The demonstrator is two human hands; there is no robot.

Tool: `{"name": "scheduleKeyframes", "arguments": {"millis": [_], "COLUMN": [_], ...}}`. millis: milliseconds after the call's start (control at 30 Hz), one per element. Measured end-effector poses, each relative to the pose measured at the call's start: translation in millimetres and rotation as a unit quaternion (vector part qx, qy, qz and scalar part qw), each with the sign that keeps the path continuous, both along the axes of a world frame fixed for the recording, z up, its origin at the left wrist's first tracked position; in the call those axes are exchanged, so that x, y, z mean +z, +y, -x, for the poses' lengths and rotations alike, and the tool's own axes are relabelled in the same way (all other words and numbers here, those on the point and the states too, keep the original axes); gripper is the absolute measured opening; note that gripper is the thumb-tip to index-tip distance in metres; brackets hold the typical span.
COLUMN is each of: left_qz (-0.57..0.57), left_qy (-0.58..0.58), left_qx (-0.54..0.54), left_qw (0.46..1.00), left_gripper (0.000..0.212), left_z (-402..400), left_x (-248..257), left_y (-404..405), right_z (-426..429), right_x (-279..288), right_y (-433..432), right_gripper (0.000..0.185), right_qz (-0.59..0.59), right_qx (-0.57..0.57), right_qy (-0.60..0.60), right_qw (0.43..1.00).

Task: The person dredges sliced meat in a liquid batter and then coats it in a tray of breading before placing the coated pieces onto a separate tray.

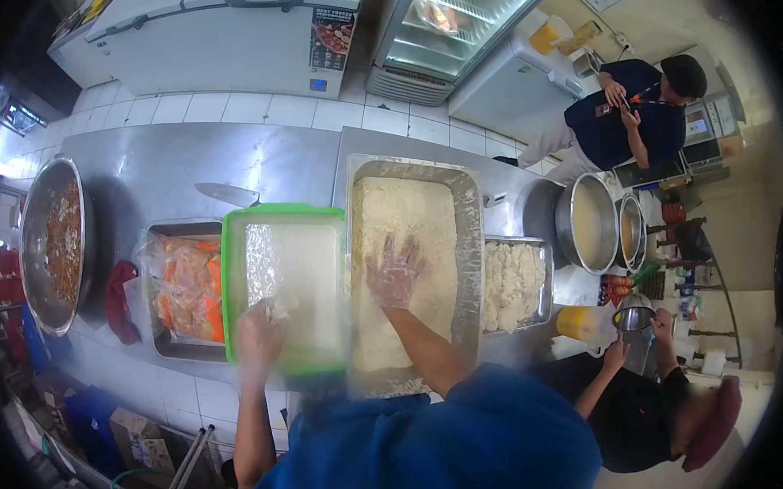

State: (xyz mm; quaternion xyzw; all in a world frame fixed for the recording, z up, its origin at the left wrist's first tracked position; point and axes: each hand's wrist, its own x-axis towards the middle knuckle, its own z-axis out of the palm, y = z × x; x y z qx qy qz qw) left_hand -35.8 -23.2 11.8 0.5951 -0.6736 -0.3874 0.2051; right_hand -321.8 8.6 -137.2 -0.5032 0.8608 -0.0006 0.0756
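Note:
My right hand (395, 274), in a clear plastic glove, rests flat with fingers spread on pale breading (407, 205). The breading fills a deep metal pan (467, 248). My left hand (260, 334) is blurred over the near left part of a green-rimmed tub (225, 269) of milky liquid (311, 260). Its fingers look curled, and whether they hold anything is unclear. Left of the tub, a metal pan (160, 345) holds plastic-bagged orange pieces (190, 287), perhaps raw marinated meat. To the right of the breading stands a smaller pan (547, 286) of clumpy pale dough or coated pieces (512, 284).
Beyond the tub a metal blade (225, 192) lies on the steel table (170, 153). A large bowl (87, 228) and a red cloth (121, 303) sit left. Bowls of liquid (588, 221) stand right. One person (630, 117) stands far right; another (635, 416) holds a metal bowl nearby.

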Motion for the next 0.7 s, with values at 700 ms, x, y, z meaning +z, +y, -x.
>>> {"name": "scheduleKeyframes", "arguments": {"millis": [700], "left_qz": [-0.019], "left_qy": [-0.050], "left_qx": [-0.014], "left_qw": [0.998], "left_gripper": [0.021], "left_z": [-2.7], "left_x": [-18.1], "left_y": [-11.1], "right_z": [-6.6], "right_x": [-14.2], "right_y": [71.2], "right_gripper": [0.080], "right_qz": [0.001], "right_qx": [0.002], "right_qy": [0.039], "right_qw": [0.999]}}
